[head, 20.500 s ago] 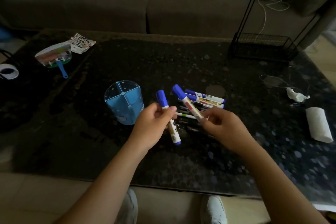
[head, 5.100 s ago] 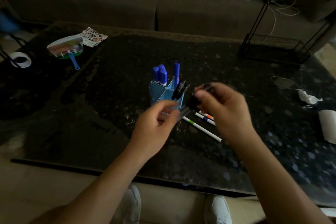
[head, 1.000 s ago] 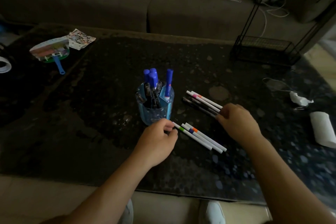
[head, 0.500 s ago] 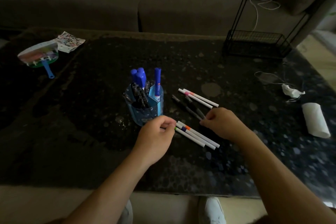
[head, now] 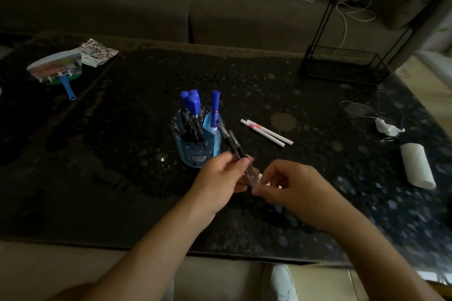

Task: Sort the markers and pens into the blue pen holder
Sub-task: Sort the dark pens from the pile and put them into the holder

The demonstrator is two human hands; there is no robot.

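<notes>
The blue pen holder (head: 195, 151) stands mid-table with several blue-capped markers (head: 192, 101) and dark pens in it. My left hand (head: 220, 181) pinches two dark pens (head: 231, 140) that slant up toward the holder's right side. My right hand (head: 291, 188) touches the lower ends of the same pens with its fingertips. Two white pens (head: 267, 132) lie side by side to the right of the holder. More white pens lie beneath my hands, mostly hidden.
A black wire rack (head: 342, 66) stands at the back right. A white roll (head: 417, 165), crumpled paper (head: 389, 128) and a cord lie at the right. A round fan with a blue handle (head: 57, 71) and a leaflet (head: 97, 51) lie at the back left. A sofa lies behind.
My right hand picked the dark pens off the table and brought them to my left hand, which now grips them. The white pens near the front are now covered by my hands.
</notes>
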